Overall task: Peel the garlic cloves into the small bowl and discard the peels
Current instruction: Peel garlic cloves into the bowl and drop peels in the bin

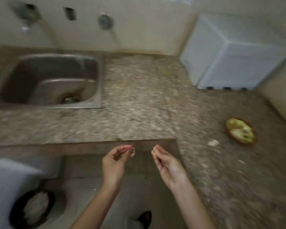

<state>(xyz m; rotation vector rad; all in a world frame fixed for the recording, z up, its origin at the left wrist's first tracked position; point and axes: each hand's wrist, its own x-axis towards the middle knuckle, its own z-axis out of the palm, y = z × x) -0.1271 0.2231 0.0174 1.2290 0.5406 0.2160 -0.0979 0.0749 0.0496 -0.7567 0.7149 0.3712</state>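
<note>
The picture is motion-blurred. My left hand [116,156] pinches a small pale scrap, likely garlic peel [133,152], at its fingertips, held off the counter's front edge. My right hand [165,162] pinches another small pale piece [154,150], peel or clove, I cannot tell which. The two hands are apart, side by side in front of the counter corner. A small brown bowl [253,138] with pale greenish garlic cloves [240,130] sits on the counter far to the right. Loose pale peel bits [213,142] lie on the counter near it.
A speckled stone counter [139,96] wraps in an L. A steel sink [51,80] is set in at the left. A white appliance [234,52] stands at the back right. On the floor at lower left is a black-rimmed bin [33,209] with pale waste.
</note>
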